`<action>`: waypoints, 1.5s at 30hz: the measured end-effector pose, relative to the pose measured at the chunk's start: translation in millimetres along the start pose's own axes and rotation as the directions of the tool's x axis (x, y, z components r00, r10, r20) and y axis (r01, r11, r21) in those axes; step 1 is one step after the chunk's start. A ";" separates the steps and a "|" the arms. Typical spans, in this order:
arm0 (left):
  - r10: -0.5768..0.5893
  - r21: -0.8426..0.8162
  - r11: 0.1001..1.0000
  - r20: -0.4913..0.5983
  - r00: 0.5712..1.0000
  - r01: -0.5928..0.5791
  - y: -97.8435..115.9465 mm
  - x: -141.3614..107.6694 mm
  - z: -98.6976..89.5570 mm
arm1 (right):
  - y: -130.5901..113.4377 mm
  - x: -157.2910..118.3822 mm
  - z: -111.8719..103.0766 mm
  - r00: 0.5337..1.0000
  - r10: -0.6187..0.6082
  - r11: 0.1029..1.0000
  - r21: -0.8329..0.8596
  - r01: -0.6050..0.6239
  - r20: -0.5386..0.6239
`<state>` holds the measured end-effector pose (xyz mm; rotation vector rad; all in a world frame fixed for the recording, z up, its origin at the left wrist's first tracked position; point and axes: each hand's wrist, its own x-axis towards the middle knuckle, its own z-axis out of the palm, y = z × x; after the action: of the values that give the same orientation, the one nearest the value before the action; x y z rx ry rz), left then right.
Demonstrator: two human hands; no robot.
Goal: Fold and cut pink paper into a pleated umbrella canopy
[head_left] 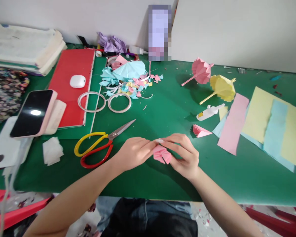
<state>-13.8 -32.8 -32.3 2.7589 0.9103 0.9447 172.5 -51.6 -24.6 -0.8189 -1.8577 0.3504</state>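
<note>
A small folded pink paper [162, 154] is held between my two hands, over the green table [148, 184] near its front edge. My left hand [135, 151] pinches its upper left side with closed fingers. My right hand [184, 154] has its fingers closed round the right side of the same paper, with fingertips meeting those of the left. Left of my hands lie scissors [111, 136] with one yellow and one red handle, blades slightly apart. A pleated pink paper piece [201, 131] rests just right of my right hand.
Pink [202, 70] and yellow paper umbrellas [223, 88] stand behind a glue bottle [208, 112]. Coloured sheets [256, 112] lie right. Tape rolls [119, 102], paper scraps [130, 82], a red folder [71, 72] and a phone [33, 113] are left.
</note>
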 end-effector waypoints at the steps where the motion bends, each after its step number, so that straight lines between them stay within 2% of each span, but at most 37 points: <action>1: 0.008 -0.008 1.000 -0.007 1.000 -0.008 1.7 0.0 0.4 | -0.6 -0.5 0.3 1.000 0.005 1.000 -0.012 -0.005 -0.020; 4: 0.007 -0.033 0.999 -0.020 1.000 -0.007 6.3 -1.0 2.6 | -3.4 -2.8 1.2 0.999 -0.015 0.999 -0.043 0.013 -0.047; 12: 0.037 -0.065 0.997 -0.107 0.994 -0.044 12.4 -0.4 7.7 | -10.7 -5.6 0.4 0.999 -0.034 0.999 -0.038 0.035 0.033; 17: 0.087 -0.006 0.996 -0.103 0.991 -0.088 13.8 1.8 7.1 | -10.0 -3.9 -1.0 0.996 -0.047 0.999 0.014 0.047 0.074; 30: 0.119 0.032 0.993 -0.080 0.990 -0.117 12.6 -2.8 7.1 | -8.0 -4.0 -2.5 0.988 -0.059 0.997 0.058 0.051 0.142; 37: 0.100 0.075 0.993 -0.130 0.986 -0.091 11.3 -2.1 1.1 | -13.4 -2.8 -3.7 0.992 -0.029 1.000 0.014 0.028 0.119; 40: 0.131 0.108 0.987 -0.139 0.982 -0.116 9.4 -0.3 -3.0 | -14.8 -1.8 -2.7 0.993 -0.039 0.998 0.047 0.034 0.110; 42: 0.167 0.142 0.979 -0.121 0.978 -0.150 6.6 1.1 -6.3 | -13.2 -2.4 -2.7 0.997 -0.045 0.995 0.093 0.040 0.059; 44: 0.213 0.203 0.960 -0.090 0.973 -0.191 2.4 2.0 -9.4 | -9.4 -4.1 -4.2 0.999 0.020 0.984 0.175 -0.015 -0.028; 45: 0.232 0.237 0.949 -0.080 0.969 -0.207 -0.1 2.2 -10.7 | -7.0 -5.1 -5.4 0.993 0.108 0.966 0.239 -0.094 -0.044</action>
<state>-18.7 -32.6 -22.5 3.0830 0.7808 1.0953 175.8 -60.8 -21.9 -0.7524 -1.6861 0.5952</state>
